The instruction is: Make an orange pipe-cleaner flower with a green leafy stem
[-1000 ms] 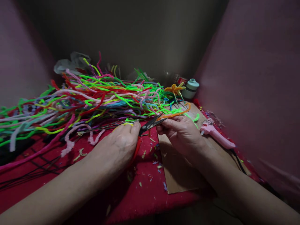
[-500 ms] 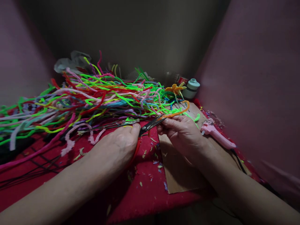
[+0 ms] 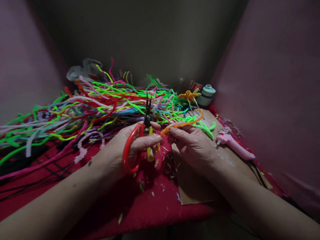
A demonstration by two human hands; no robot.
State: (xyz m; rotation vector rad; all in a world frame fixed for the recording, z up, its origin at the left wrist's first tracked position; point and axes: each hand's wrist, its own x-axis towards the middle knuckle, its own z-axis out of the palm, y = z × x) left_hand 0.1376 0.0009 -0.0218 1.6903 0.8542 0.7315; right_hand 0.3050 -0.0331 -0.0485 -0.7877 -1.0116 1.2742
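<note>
Left hand [image 3: 130, 143] grips scissors [image 3: 140, 140] upright, blades closed; right hand [image 3: 192, 143] pinches orange pipe cleaner [image 3: 182, 123], near end just right of the scissors, running right-and-away.

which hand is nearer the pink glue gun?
Right. The right hand, holding an orange pipe cleaner, sits just left of the glue gun; the left hand is farther left.

Single head-worn view, forward and down, close over a perhaps dimly lit red table [image 3: 155, 206].

The pipe-cleaner pile [image 3: 82, 110] runs off the left edge; the glue gun's cord [image 3: 258, 175] seems to fade into shadow.
</note>
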